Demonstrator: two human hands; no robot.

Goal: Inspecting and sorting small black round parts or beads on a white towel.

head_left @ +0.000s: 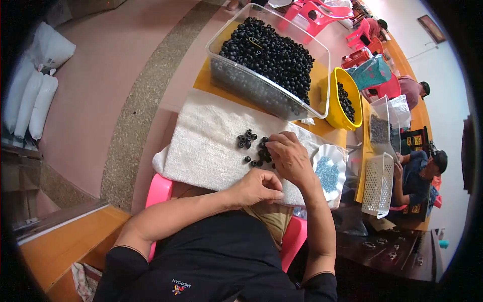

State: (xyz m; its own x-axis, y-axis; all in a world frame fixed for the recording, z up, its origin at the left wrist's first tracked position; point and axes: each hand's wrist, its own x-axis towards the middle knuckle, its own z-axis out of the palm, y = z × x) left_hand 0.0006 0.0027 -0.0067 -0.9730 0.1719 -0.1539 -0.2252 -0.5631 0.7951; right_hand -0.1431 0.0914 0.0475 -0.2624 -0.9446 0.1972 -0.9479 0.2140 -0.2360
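Note:
A white towel (201, 138) lies in front of me, with several loose black round beads (247, 137) in a cluster near its middle. My right hand (292, 158) reaches over more of these beads, its fingertips closed at a black bead (266, 141) on the far side of the pile. My left hand (257, 186) rests by the towel's near edge, thumb and fingers pinched together; whatever is between them is too small to make out. To the right of my right hand, a white scalloped dish (338, 157) holds tiny blue beads (327, 173).
Beyond the towel stands a clear plastic bin (261, 103) heaped with black beads. Right of it is a yellow basin (356, 118) with more. Farther right are a white perforated basket (377, 186) and a seated person (420, 176). White sacks (43, 105) stand at the left.

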